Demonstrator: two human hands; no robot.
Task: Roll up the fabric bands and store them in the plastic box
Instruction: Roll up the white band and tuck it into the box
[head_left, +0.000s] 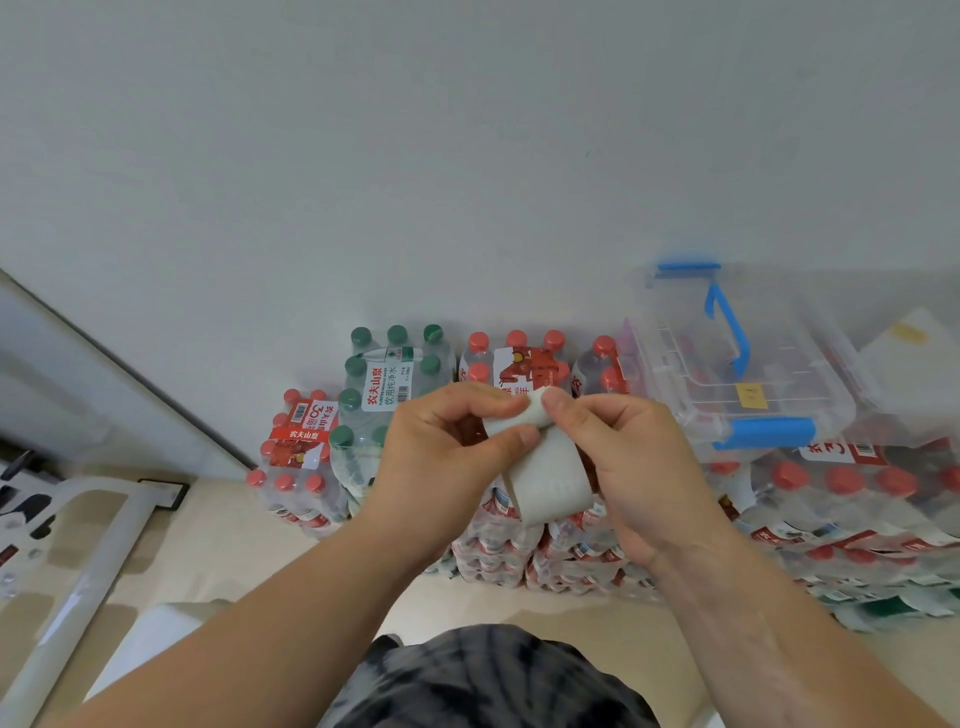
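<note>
A white fabric band (548, 475) hangs in the air between my two hands, its lower part looping down in a fold. My left hand (441, 452) pinches its top end between thumb and fingers. My right hand (623, 457) pinches the same top end from the right, thumb tip touching the cloth. A clear plastic box (727, 364) with blue latches and a blue handle sits closed on the bottle packs, up and to the right of my hands.
Shrink-wrapped packs of water bottles with red caps (857, 499) and green caps (384, 374) are stacked against a white wall. A white rail (88, 561) lies at the left on the beige floor. My dark patterned shirt (483, 680) fills the bottom.
</note>
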